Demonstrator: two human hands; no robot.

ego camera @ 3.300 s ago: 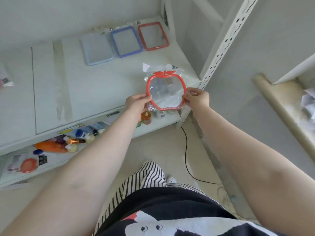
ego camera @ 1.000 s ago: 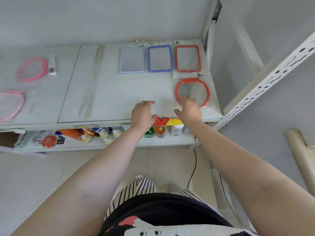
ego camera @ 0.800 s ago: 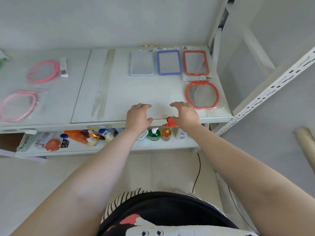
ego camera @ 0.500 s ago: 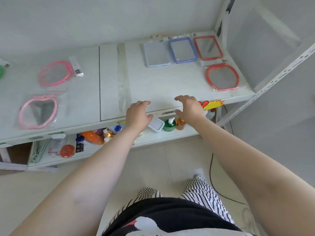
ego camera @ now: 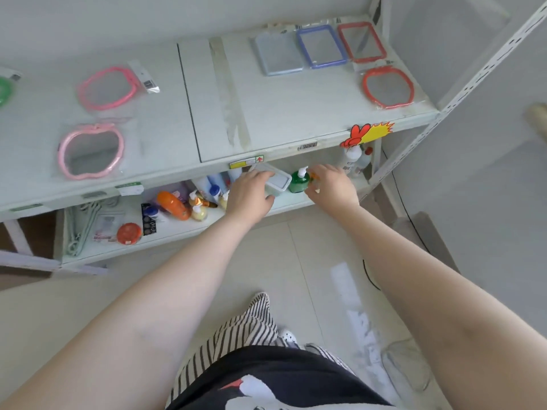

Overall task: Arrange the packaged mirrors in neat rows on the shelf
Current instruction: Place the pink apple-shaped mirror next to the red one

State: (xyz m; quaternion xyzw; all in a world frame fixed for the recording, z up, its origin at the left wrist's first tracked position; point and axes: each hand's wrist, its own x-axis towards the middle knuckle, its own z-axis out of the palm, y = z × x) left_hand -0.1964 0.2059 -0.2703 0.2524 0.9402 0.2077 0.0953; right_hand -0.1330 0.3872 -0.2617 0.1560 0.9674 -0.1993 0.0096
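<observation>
The red apple-shaped packaged mirror lies flat at the right end of the top shelf. Behind it sits a row of three rectangular mirrors: pale blue, blue and red. On the left part of the shelf lie a pink round mirror, a pink apple-shaped mirror and, at the frame edge, a green one. My left hand and my right hand hover empty, fingers apart, below the shelf's front edge, away from every mirror.
The lower shelf holds a small white box, a green pump bottle, an orange bottle, other bottles and a red tin. A perforated white upright stands right. A black cable lies on the floor.
Both hands let go of the red apple mirror, which now lies on the shelf. They drew back from the shelf top, down and toward me. The view swung left.
</observation>
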